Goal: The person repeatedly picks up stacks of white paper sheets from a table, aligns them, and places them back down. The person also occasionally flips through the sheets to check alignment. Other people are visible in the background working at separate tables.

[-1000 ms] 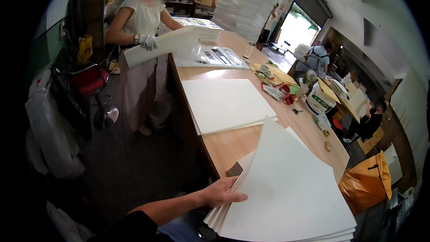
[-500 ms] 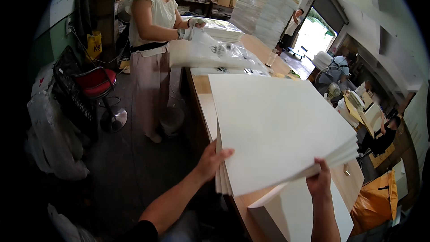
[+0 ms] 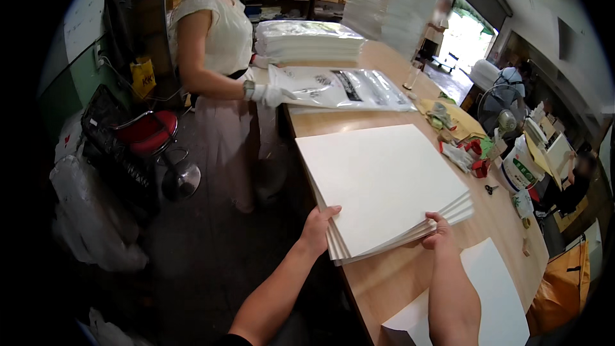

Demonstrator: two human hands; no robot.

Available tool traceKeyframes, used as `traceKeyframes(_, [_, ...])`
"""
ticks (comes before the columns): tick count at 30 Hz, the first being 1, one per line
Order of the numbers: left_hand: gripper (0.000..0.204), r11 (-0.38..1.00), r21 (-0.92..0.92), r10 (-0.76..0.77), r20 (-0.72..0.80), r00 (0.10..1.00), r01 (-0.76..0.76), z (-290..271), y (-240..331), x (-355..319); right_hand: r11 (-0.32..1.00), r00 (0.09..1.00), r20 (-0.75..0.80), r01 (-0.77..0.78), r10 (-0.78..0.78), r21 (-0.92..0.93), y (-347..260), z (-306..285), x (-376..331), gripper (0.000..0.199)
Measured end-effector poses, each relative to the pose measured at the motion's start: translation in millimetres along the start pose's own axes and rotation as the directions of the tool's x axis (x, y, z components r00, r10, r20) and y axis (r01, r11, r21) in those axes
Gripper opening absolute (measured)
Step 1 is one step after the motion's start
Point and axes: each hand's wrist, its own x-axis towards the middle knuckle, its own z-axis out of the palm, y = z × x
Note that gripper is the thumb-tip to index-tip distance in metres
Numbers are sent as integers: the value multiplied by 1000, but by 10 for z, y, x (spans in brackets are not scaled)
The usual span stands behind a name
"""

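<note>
A fanned stack of large white boards (image 3: 384,182) lies low over the wooden table (image 3: 384,282), its edges stepped at the near and right sides. My left hand (image 3: 318,229) grips its near left corner, thumb on top and fingers underneath, out of sight. My right hand (image 3: 439,229) is closed on the near right edge with the thumb above. Under my right forearm, another white stack (image 3: 493,288) lies near the front of the table. Past the boards, a clear plastic bag with dark print (image 3: 346,88) lies flat, touched by a co-worker's gloved hand (image 3: 270,95).
A co-worker (image 3: 214,45) stands at the table's left side. Beyond are a wrapped stack (image 3: 307,41) and a tall wrapped pile (image 3: 384,9). Scissors (image 3: 491,189), red tape rolls (image 3: 477,160) and a white bucket (image 3: 517,165) sit to the right. A red stool (image 3: 150,133) stands left.
The boards have come down from a raised, tilted position towards the table, with both hands still on them. The co-worker's plastic bag now lies flat. My view has shifted somewhat.
</note>
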Motion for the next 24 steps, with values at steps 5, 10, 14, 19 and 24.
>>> traceKeyframes(5, [48,1000,-26,-13,74,997,15,76,-38,79,837,885,-125,366,-449,-407,-30,106,-409,42])
traceKeyframes(10, [35,999,-40,-24,82,996,27,-26,-34,165,222,538,507,801,-674,-556,5,-90,-1731,48])
traceKeyframes(14, [28,999,-44,33,184,982,-25,-246,78,361,41,407,732,886,-546,-462,833,-1496,-3672,22])
traceKeyframes(19, [29,618,484,702,16,712,-619,-145,-90,-562,403,397,-144,709,-906,-578,1831,-3741,-4594,18])
traceKeyframes(24, [58,865,477,14,287,958,-156,568,-1023,-1510,280,-130,-547,748,-827,-601,1974,-5328,-4309,34])
